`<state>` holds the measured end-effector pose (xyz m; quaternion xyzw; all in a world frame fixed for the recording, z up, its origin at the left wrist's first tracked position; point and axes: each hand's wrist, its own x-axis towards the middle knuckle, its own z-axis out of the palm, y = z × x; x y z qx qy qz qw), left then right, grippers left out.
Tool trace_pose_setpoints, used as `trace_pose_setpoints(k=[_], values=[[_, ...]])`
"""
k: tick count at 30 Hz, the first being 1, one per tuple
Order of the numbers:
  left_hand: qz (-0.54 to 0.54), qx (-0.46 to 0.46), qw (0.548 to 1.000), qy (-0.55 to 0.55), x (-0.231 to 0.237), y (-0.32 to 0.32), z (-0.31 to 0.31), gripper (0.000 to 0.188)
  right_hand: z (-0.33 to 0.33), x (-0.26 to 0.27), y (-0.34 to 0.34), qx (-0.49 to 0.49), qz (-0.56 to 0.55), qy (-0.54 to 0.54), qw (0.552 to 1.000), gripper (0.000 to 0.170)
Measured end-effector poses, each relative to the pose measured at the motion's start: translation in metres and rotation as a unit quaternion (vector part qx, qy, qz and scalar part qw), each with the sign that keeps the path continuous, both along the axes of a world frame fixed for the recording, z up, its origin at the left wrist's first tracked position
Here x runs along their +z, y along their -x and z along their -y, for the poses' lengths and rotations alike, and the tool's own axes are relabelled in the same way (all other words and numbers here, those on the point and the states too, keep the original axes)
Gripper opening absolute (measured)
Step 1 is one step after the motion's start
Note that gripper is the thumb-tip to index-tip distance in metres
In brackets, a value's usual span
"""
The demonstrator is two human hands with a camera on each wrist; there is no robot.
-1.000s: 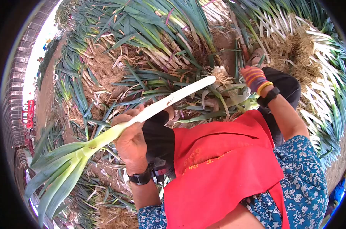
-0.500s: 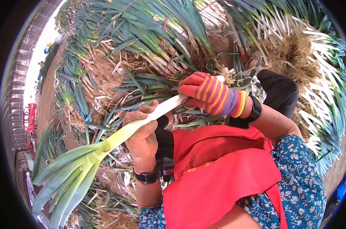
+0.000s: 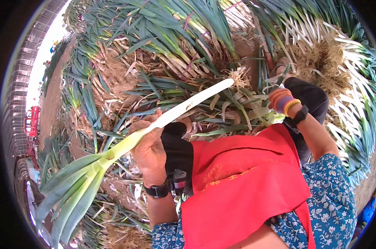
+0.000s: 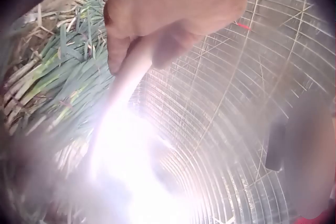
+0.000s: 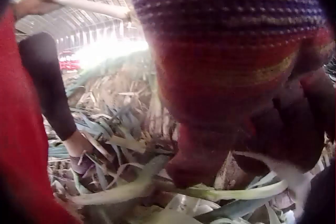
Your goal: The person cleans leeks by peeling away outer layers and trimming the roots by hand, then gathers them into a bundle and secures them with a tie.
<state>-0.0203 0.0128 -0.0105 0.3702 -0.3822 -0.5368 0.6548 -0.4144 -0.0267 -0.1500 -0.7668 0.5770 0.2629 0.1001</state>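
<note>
A long leek [image 3: 196,99] slants across the head view, its roots at upper right and green leaves at lower left. My bare left hand [image 3: 148,145] grips it near where the white turns pale green; in the left wrist view the fingers of this hand [image 4: 168,11] curl round the shaft [image 4: 131,77], partly lost in glare. Brown specks mark the white part. Away from the leek, to the right of its roots, is my right hand [image 3: 282,101] in a striped glove. In the right wrist view the glove [image 5: 226,71] is dark, with pale leaf strips [image 5: 252,192] beneath; whether it holds any is unclear.
Piled leeks [image 3: 171,37] cover the ground ahead. White-stemmed leeks [image 3: 354,99] with bushy roots [image 3: 320,58] lie at the right. Loose leaves [image 3: 237,108] lie between my feet. A red apron [image 3: 246,170] covers my lap.
Half a second ago my gloved hand was on the leek's white shaft near the roots; it has come off and moved right. My left hand keeps its grip on the leek.
</note>
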Motion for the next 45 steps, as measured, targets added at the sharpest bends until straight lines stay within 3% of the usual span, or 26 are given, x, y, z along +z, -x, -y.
trace_pose_setpoints(k=[2,3,4,5,6,8,10,12,14,16,18,20,21,22,24,25,26,27,29,30,32,34,36,40,43,45], values=[[-0.009,0.015,1.0,0.001,-0.003,0.005,0.003,0.025,-0.011,0.028,-0.027,-0.059,0.068,0.077,0.993,0.019],[-0.008,0.014,1.0,-0.002,-0.007,0.01,0.005,0.025,-0.02,0.047,-0.051,-0.01,0.166,0.198,0.966,0.026],[-0.01,0.01,1.0,0.0,-0.012,0.019,0.01,0.025,-0.023,0.068,-0.077,0.038,0.254,0.319,0.912,0.035],[-0.004,0.009,1.0,0.009,-0.017,0.029,0.013,0.024,-0.021,0.09,-0.103,0.121,0.292,0.414,0.854,0.047],[-0.008,0.005,1.0,0.013,-0.023,0.04,0.016,0.024,-0.015,0.09,-0.13,0.158,0.283,0.513,0.795,0.047],[-0.008,-0.073,0.997,-0.006,-0.027,0.053,0.015,0.024,-0.005,0.115,-0.175,0.147,0.376,0.453,0.795,0.056],[-0.037,-0.019,0.998,-0.045,-0.01,0.075,0.006,0.023,0.0,0.117,-0.199,0.097,0.328,0.334,0.878,0.056],[-0.024,0.019,0.995,-0.09,-0.007,0.069,0.002,0.023,0.019,0.092,-0.199,0.106,0.384,0.293,0.869,0.059],[0.02,-0.032,0.998,-0.058,-0.02,0.055,0.001,0.023,0.03,0.052,-0.198,0.104,0.417,0.321,0.844,0.054],[0.018,0.003,0.999,-0.046,-0.022,0.059,-0.007,0.023,0.034,0.031,-0.163,0.125,0.339,0.296,0.884,0.017],[0.017,-0.011,0.999,-0.049,-0.029,0.053,-0.011,0.023,0.036,0.016,-0.142,0.087,0.308,0.258,0.912,0.014],[0.065,-0.005,0.998,-0.02,-0.018,0.051,-0.013,0.023,0.042,-0.005,-0.097,0.045,0.263,0.273,0.924,0.019],[0.1,-0.014,0.994,0.045,-0.021,0.035,-0.008,0.024,0.048,-0.025,-0.063,0.005,0.184,0.239,0.953,0.025],[0.031,-0.013,0.999,0.019,-0.01,0.024,-0.007,0.024,0.05,-0.043,-0.037,-0.032,0.106,0.204,0.973,0.032],[0.006,0.008,1.0,-0.009,0.01,0.01,-0.004,0.023,0.033,-0.007,-0.019,-0.083,0.054,0.147,0.984,0.042],[0.011,0.005,1.0,-0.013,0.011,0.004,0.001,0.022,0.031,-0.02,-0.004,-0.085,0.072,0.179,0.977,0.045],[0.014,0.005,1.0,-0.01,0.01,0.004,0.003,0.022,0.032,-0.029,0.008,-0.091,0.088,0.215,0.968,0.049],[0.002,0.006,1.0,-0.022,0.008,0.007,0.006,0.023,0.023,-0.009,-0.003,-0.056,0.162,0.361,0.916,0.046],[-0.013,0.004,0.999,-0.04,-0.002,0.019,0.011,0.025,0.021,0.048,-0.04,-0.049,0.386,0.426,0.817,0.045],[-0.016,-0.005,0.999,-0.042,-0.004,0.029,0.012,0.025,0.013,0.079,-0.068,-0.005,0.433,0.477,0.765,0.044],[-0.053,-0.015,0.996,-0.069,-0.008,0.053,0.013,0.025,0.007,0.099,-0.119,0.051,0.48,0.492,0.725,0.042],[-0.069,-0.041,0.995,-0.059,-0.008,0.072,0.01,0.023,0.005,0.1,-0.152,0.052,0.451,0.476,0.753,0.049],[-0.058,-0.043,0.995,-0.073,-0.006,0.076,0.007,0.022,0.023,0.088,-0.164,-0.087,0.462,0.329,0.819,0.052],[-0.019,-0.013,0.993,-0.113,-0.025,0.067,0.005,0.018,0.05,0.056,-0.174,-0.014,0.454,0.286,0.843,0.05],[-0.011,-0.041,0.995,-0.095,-0.028,0.063,-0.004,0.018,0.067,0.035,-0.156,-0.02,0.218,0.305,0.927,0.047],[-0.009,-0.062,0.995,-0.074,-0.022,0.057,-0.002,0.02,0.075,0.007,-0.124,-0.031,0.186,0.342,0.921,0.045]])
